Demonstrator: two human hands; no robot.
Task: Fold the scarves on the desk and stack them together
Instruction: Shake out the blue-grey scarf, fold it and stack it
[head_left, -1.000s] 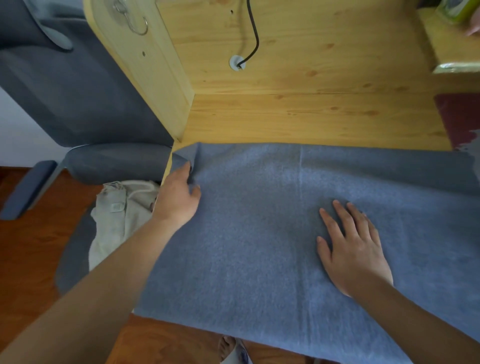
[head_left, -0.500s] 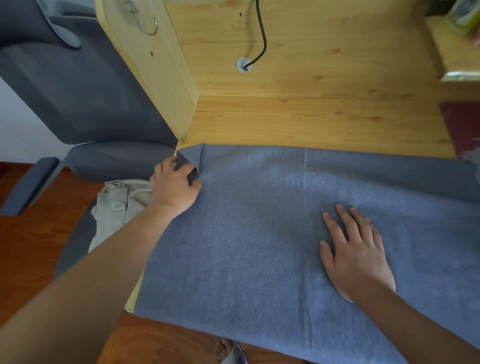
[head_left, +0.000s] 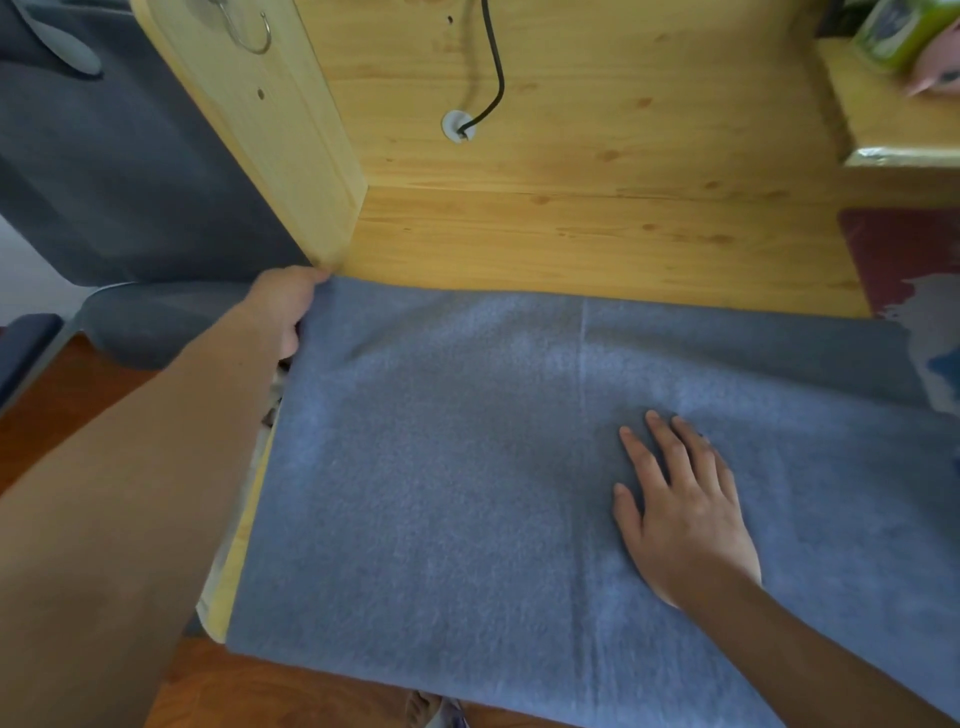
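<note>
Left hand (head_left: 283, 312) pinches far-left corner of flat blue-grey fleece scarf (head_left: 467, 467); right hand (head_left: 685, 512) spread flat, pressing mid-cloth; long axis runs left-right across pale wooden surface (head_left: 597, 244).

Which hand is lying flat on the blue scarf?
The right hand, fingers spread flat on the blue scarf. The left hand grips its far corner instead.
</note>
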